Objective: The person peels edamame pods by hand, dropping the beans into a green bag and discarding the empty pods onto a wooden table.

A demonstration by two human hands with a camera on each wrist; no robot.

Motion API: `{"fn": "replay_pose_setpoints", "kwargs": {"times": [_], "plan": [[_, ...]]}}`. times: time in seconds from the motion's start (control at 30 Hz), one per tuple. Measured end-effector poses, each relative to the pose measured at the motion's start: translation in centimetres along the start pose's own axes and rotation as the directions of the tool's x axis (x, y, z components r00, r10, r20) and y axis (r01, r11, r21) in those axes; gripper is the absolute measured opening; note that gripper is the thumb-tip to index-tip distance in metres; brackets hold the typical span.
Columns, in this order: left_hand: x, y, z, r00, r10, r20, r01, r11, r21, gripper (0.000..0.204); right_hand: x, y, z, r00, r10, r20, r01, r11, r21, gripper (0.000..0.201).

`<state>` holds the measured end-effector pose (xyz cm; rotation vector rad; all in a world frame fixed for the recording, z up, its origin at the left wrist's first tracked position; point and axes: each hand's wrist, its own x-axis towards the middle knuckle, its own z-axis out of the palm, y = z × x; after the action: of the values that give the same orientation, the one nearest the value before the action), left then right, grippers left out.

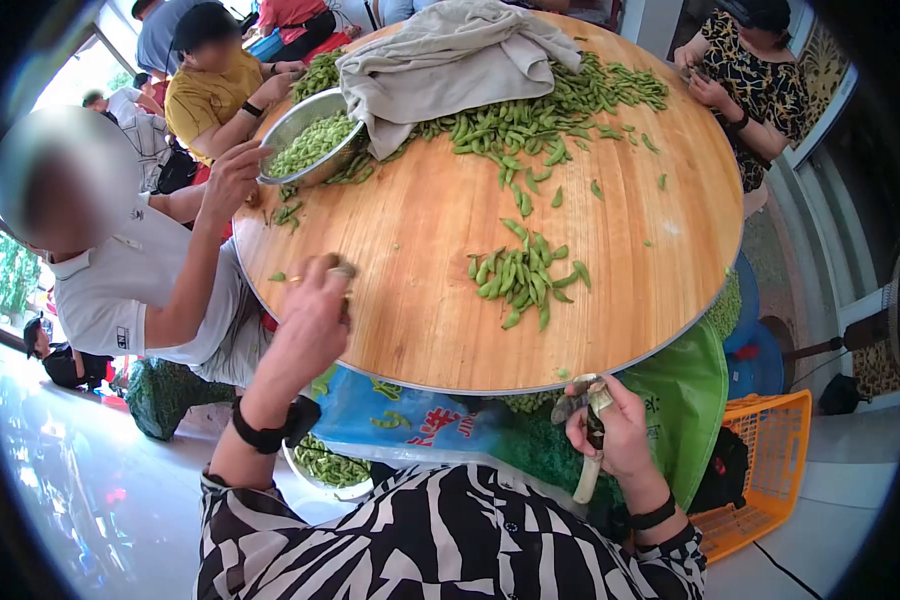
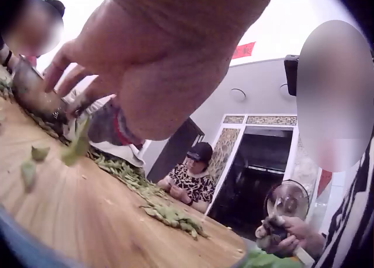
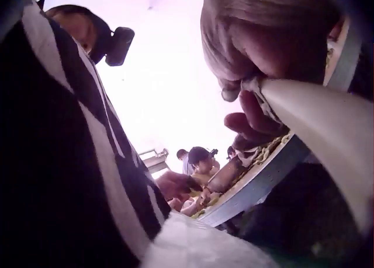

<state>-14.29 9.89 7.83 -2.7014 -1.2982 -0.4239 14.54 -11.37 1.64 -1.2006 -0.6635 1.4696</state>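
Observation:
My left hand [image 1: 315,310], blurred, is over the left part of the round table, its fingers reaching forward. Dark covering shows at its fingertips. In the left wrist view its fingers are spread, and a blurred green soybean pod [image 2: 76,142] appears just below them. My right hand [image 1: 620,430], at the table's near edge, grips a pale, stick-like handle [image 1: 588,480] pointing down. Grey-brown wrapping covers its thumb and fingertips, and the handle's upper end is hidden in the hand. A small pile of soybean pods [image 1: 525,275] lies on the table in front of me.
A metal bowl of shelled beans [image 1: 315,140] stands at the table's far left, held by a neighbour's hand. A grey cloth [image 1: 450,70] covers part of a large pod heap [image 1: 530,120]. Below the edge are a green bag [image 1: 690,390] and an orange crate [image 1: 770,470]. People sit around.

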Motion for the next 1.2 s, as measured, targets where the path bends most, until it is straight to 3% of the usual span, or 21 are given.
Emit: {"fn": "replay_pose_setpoints", "kwargs": {"times": [0.03,0.07,0.13,0.23,0.3,0.43,0.53,0.67,0.73,0.77,0.83,0.87,0.93,1.17,1.2], "plan": [[0.9,1.2,0.2,0.995,0.100,-0.012,-0.100,0.977,-0.188,0.028,0.2,0.1,0.2,1.000,0.002,-0.001,-0.001,0.985,0.171,0.027],[1.7,2.5,0.5,0.980,0.193,-0.043,-0.195,0.909,-0.369,0.027,0.2,0.0,0.5,1.000,0.002,0.023,-0.006,0.979,0.202,0.027],[3.0,4.9,2.5,0.967,0.248,0.055,-0.180,0.822,-0.541,0.028,0.3,0.1,1.2,1.000,-0.003,0.020,-0.001,0.979,0.204,0.027],[5.1,7.9,5.5,0.966,0.256,0.033,-0.194,0.804,-0.563,0.030,0.1,0.5,1.3,1.000,-0.007,0.018,0.004,0.979,0.206,0.027],[5.9,8.4,7.3,0.959,0.263,0.107,-0.202,0.897,-0.393,0.027,-0.2,1.0,1.4,0.999,-0.002,-0.037,0.010,0.972,0.236,0.028],[6.2,7.4,8.9,0.973,0.228,0.028,-0.185,0.848,-0.496,0.023,-0.4,1.0,1.7,0.996,0.025,-0.088,0.003,0.954,0.301,0.029],[5.3,6.6,8.1,0.989,0.143,0.038,-0.099,0.833,-0.544,0.023,0.0,1.0,1.9,0.998,0.057,0.017,-0.059,0.960,0.275,0.031],[4.5,6.5,5.7,0.994,0.104,0.043,-0.057,0.794,-0.606,0.023,1.0,-0.1,2.6,0.997,0.008,0.078,-0.013,0.998,0.063,0.036],[4.2,6.8,5.1,0.986,0.143,-0.087,-0.165,0.754,-0.636,0.018,1.7,-1.1,2.9,0.996,-0.057,0.069,0.059,0.998,-0.026,0.041],[4.1,7.0,5.0,0.985,0.147,-0.088,-0.168,0.749,-0.641,0.018,1.9,-1.5,3.1,0.996,-0.057,0.062,0.059,0.998,-0.029,0.041],[4.0,7.6,4.9,0.993,0.110,-0.034,-0.097,0.644,-0.759,0.020,2.4,-2.2,3.8,0.998,-0.055,0.042,0.053,0.997,0.058,0.041],[3.8,7.9,4.9,0.993,0.113,-0.036,-0.100,0.640,-0.762,0.020,2.6,-2.4,4.0,0.997,-0.057,0.045,0.054,0.997,0.060,0.041],[3.5,8.6,4.9,0.989,0.115,0.095,-0.001,0.643,-0.766,0.020,3.2,-2.5,4.3,0.998,-0.059,0.023,0.057,0.996,0.064,0.042],[2.6,9.7,5.5,0.987,0.157,0.031,-0.086,0.686,-0.723,0.024,4.1,-3.0,5.1,0.996,0.023,-0.083,-0.004,0.973,0.229,0.044],[2.2,9.9,5.6,0.981,0.139,0.139,0.047,0.521,-0.852,0.024,4.2,-2.8,5.0,0.996,0.024,-0.083,-0.005,0.974,0.225,0.044]]}}
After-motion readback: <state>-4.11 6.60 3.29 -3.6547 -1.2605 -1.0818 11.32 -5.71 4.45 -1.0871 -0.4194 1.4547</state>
